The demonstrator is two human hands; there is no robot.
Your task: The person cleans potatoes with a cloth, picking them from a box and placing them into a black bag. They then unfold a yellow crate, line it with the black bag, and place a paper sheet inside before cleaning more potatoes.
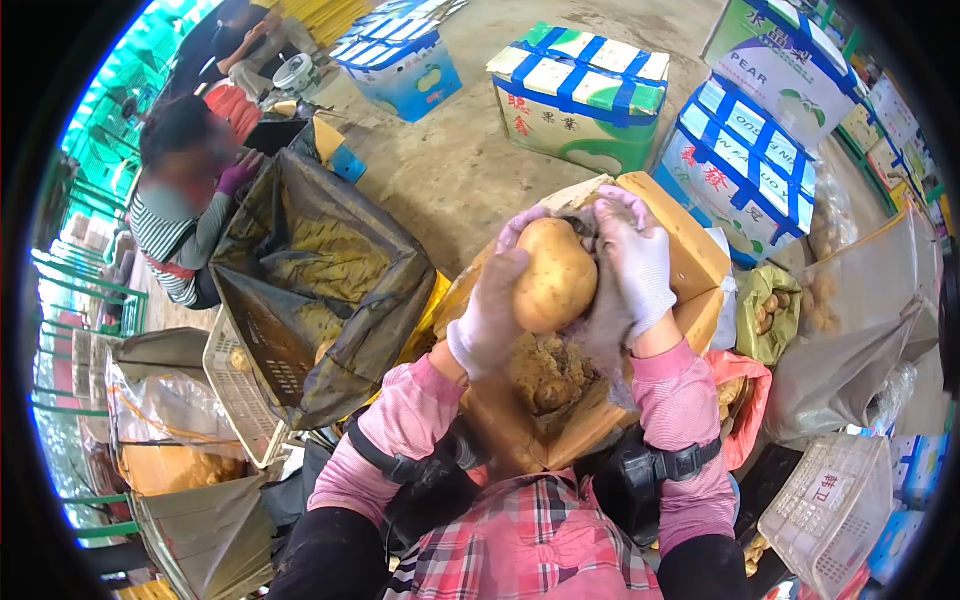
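A large yellow potato (553,277) is held up over an open cardboard box (700,250). My left hand (492,295), in a pale glove with dirty fingers, is closed round the potato's left side. On the right, my right hand (635,255), gloved the same way, has its fingers closed on a dark grey cloth (605,325) that hangs down beside the potato. Below them in the box lies brown, soil-like material (550,375); what it is exactly cannot be made out.
To the left stands a crate with a dark liner (320,260). A co-worker in stripes (180,210) sits beyond it. Taped fruit boxes (580,100) stand ahead and right. An open green sack (768,315), a red sack (735,400) and a white basket (825,510) are at the right.
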